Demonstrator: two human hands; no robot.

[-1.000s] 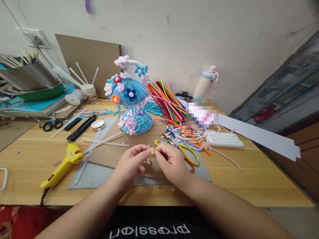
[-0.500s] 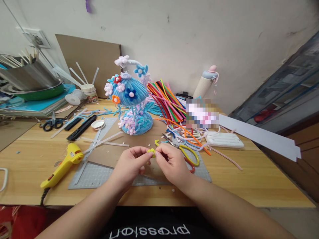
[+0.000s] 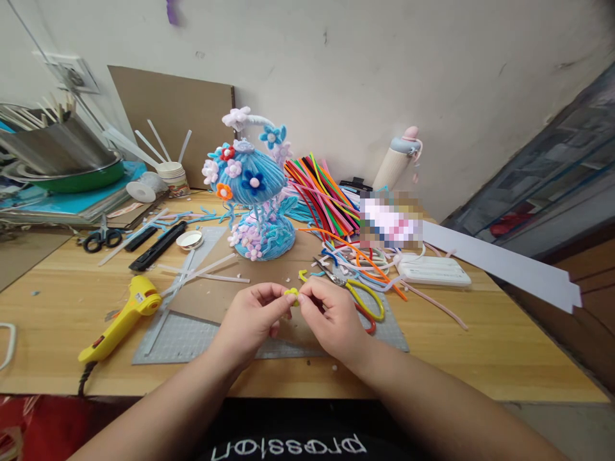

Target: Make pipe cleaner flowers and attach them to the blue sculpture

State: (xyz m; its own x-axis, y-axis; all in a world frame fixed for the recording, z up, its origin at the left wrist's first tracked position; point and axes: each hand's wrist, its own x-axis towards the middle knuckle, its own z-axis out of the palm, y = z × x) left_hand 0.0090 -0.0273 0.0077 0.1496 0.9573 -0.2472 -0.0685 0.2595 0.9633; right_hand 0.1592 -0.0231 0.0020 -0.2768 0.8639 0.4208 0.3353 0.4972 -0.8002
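Observation:
Between my two hands is a small yellow pipe-cleaner flower (image 3: 293, 294), partly hidden by fingertips. My left hand (image 3: 254, 314) pinches it from the left; my right hand (image 3: 331, 314) pinches its right edge. Both are held low over a brown cardboard sheet (image 3: 206, 296) on a grey cutting mat (image 3: 192, 342). Just past my right hand lie scissors (image 3: 358, 291) with yellow and red handles, partly covered by that hand. Behind the hands stands a blue pipe-cleaner mushroom lamp shape (image 3: 262, 176) decorated with pink, red, orange and blue flowers.
A yellow glue gun (image 3: 122, 317) lies at left, near a black box cutter (image 3: 158, 246) and small black scissors (image 3: 102, 237). Colourful pipe cleaners (image 3: 321, 195) are heaped behind. At right are a white power bank (image 3: 435, 269) and a bottle (image 3: 396, 160).
Almost nothing differs. Both hands keep their pinch on the yellow flower, with only a very slight shift of the fingers and of the view.

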